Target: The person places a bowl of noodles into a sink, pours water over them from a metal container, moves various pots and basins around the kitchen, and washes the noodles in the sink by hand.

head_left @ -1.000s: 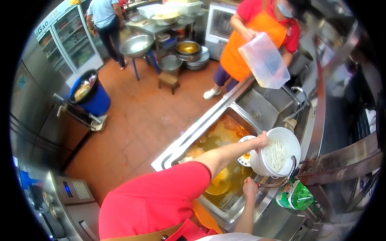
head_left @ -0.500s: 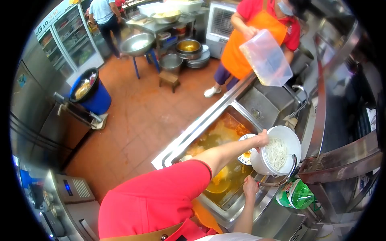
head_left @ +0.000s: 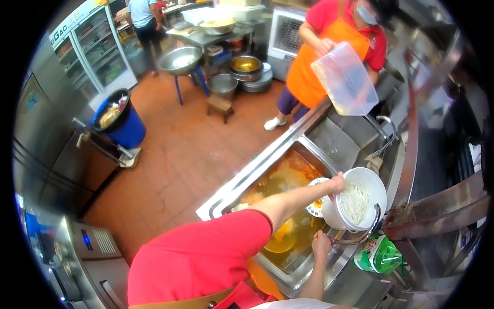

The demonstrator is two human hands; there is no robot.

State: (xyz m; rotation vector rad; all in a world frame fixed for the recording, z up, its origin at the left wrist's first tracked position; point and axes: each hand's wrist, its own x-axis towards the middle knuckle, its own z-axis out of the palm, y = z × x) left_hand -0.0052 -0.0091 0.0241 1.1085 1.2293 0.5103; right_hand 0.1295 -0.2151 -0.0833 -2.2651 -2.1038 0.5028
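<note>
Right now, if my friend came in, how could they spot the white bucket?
Find the metal sink with cloudy liquid. Along its edge, the left hand grips the white bucket. Unlike the small white dish beside it, the bucket is deep and holds pale strands.

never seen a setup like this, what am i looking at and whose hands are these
There's no machine: these are a person's bare hands. All the pictures come from one camera worn on that person's head, looking forward and down. The left hand grips a white bucket of pale strands. The right hand is curled at a tap. A dish shows in the sink, which holds murky yellowish liquid. Beyond, a co-worker holds a clear tub.
</note>
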